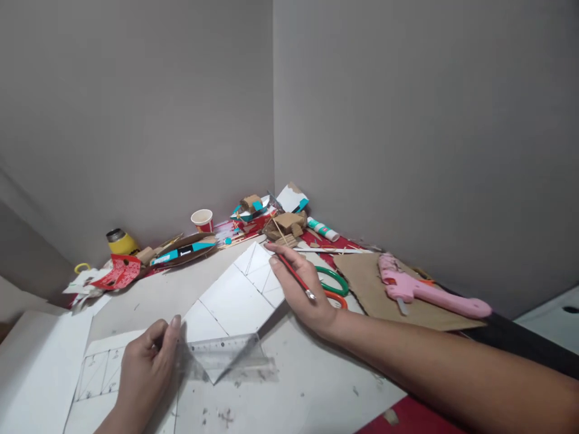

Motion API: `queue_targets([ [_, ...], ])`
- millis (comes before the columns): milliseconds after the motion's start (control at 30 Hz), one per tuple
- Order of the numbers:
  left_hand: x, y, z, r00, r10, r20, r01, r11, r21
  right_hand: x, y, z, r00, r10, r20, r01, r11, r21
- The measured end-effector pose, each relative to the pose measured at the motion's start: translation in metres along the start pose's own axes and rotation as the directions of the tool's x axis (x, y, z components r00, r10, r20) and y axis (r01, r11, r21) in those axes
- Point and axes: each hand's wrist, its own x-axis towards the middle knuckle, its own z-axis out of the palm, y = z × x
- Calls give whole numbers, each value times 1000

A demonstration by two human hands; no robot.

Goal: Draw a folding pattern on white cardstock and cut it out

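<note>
A white sheet of paper (pixel 239 301), ruled with dark pencil lines, is tilted up off the table between my hands. My right hand (pixel 307 295) grips its far right edge, with a red pencil (pixel 294 272) tucked between thumb and fingers. My left hand (pixel 149 364) is closed, thumb against curled fingers, on the left end of a clear plastic ruler (pixel 244 358). The ruler overlaps the sheet's near corner and looks slightly blurred. Under my left hand, another sheet with a drawn grid of lines (pixel 97 377) lies flat, partly hidden.
Green and orange scissors handles (pixel 335 281) show behind my right hand. A pink glue gun (pixel 429 292) rests on cardboard (pixel 362 283) at right. Along the wall stand a paper cup (pixel 202 220), a glue stick (pixel 323 229), a yellow bottle (pixel 122 242) and cardboard scraps (pixel 289 223).
</note>
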Motion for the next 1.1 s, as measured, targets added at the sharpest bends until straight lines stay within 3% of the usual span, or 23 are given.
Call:
queue_targets([
  [133, 5, 8, -4, 999, -16, -40, 15, 1000, -2, 2, -7, 3, 996, -59, -71, 62, 997, 53],
  [333, 1, 22, -8, 982, 6, -190, -11, 1000, -27, 13, -13, 2, 979, -130, -158, 147, 984, 98],
  [500, -4, 29, -19, 990, -12, -139, -10, 987, -159, 25, -20, -5, 959, -131, -251, 170, 975, 143],
  [600, -12, 47, -28, 998, -51, -33, 40, 959, -281, 30, -33, -6, 953, -116, -281, 172, 968, 184],
  [667, -20, 68, -28, 991, -73, 111, 111, 916, -386, 28, -44, -3, 955, -109, -274, 171, 962, 212],
  [800, -34, 115, -12, 923, -75, 377, 306, 738, -601, 3, -67, 13, 973, -108, -205, 160, 952, 261],
  [933, -39, 137, 1, 916, -162, 368, 395, 536, -746, -42, -88, 29, 987, -130, -93, 150, 955, 257],
  [1100, -43, 120, -15, 905, -315, 285, 404, 431, -807, -75, -87, 27, 981, -180, 78, 169, 977, 127],
])
